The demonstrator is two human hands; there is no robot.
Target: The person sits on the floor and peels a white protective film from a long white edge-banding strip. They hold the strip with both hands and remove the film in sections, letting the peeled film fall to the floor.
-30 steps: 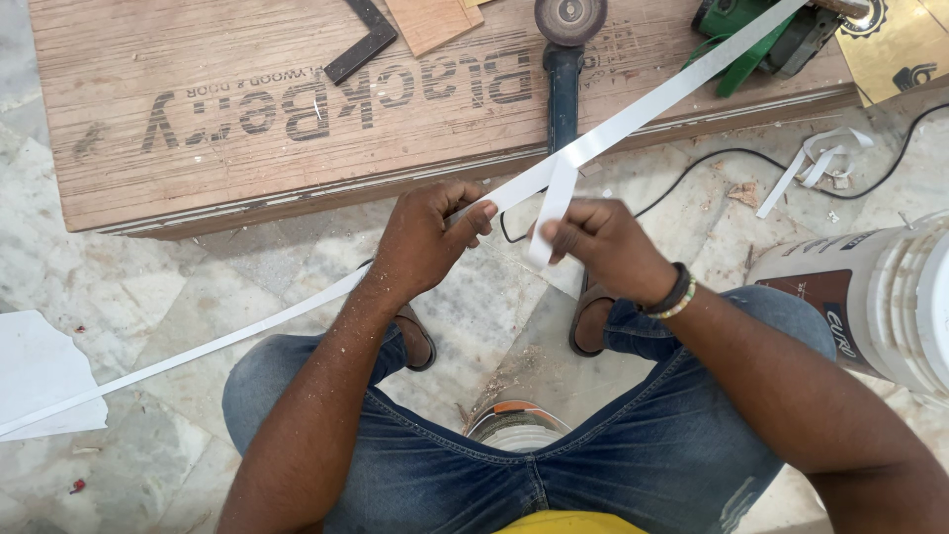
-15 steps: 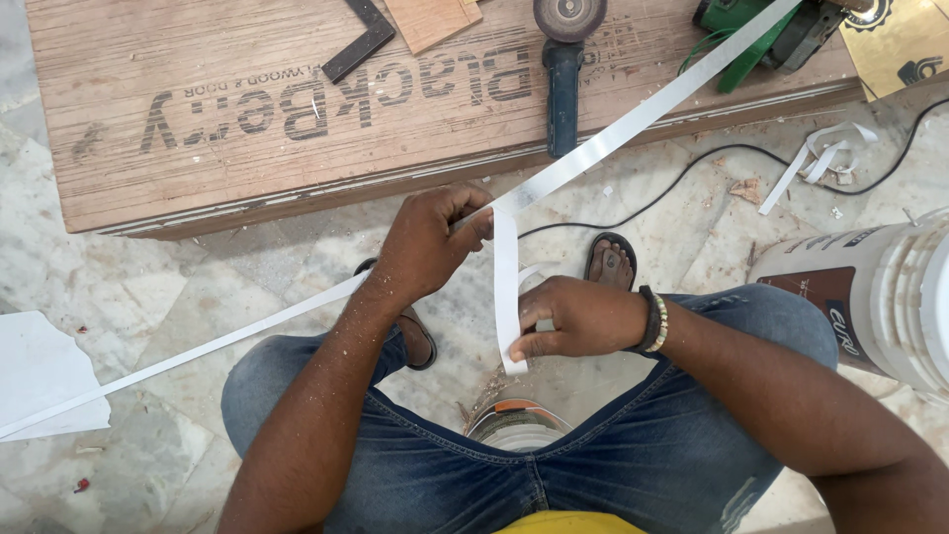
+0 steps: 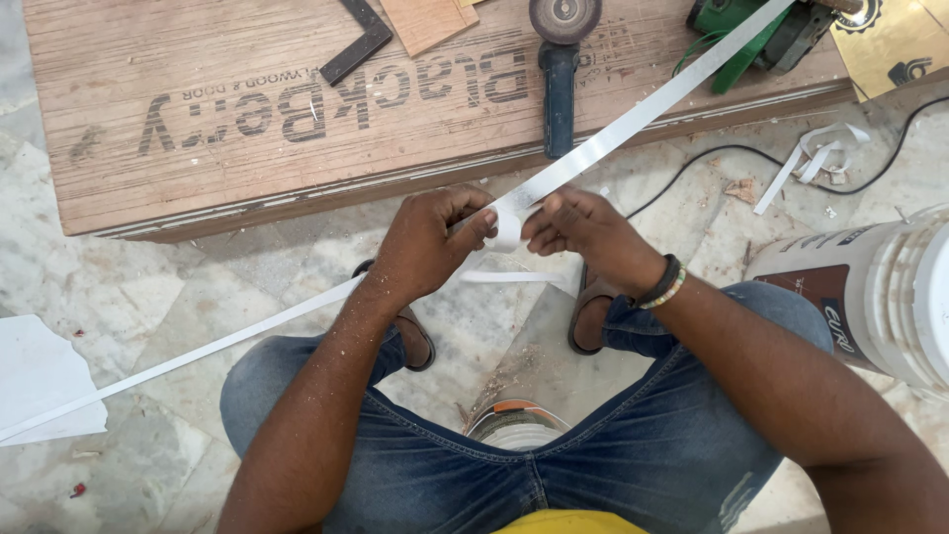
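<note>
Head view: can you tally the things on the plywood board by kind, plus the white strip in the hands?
Angle grinder: 1
Green power tool: 1
Metal try square: 1
Small wood offcut: 1
White strip, pinched by left hand and right hand: 1
Total: 5

Plywood board [image 3: 198, 168] ahead – white bucket [image 3: 880, 297] right.
</note>
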